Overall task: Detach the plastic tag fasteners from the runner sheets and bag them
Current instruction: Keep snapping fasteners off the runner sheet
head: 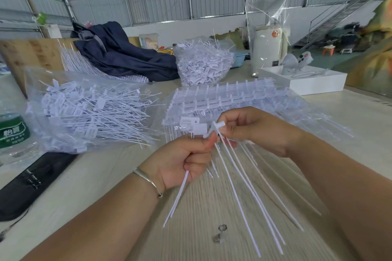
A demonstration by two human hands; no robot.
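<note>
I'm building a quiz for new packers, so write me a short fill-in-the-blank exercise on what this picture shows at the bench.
1. The left hand holds a small bunch of detached ____.
2. The silver bracelet sits on the ____ wrist.
3. The bottle with the green label stands at the ____ edge of the picture.
4. The open bag of loose fasteners lies to the ____ of the stacked runner sheets.

Missing words: fasteners; left; left; left
</note>
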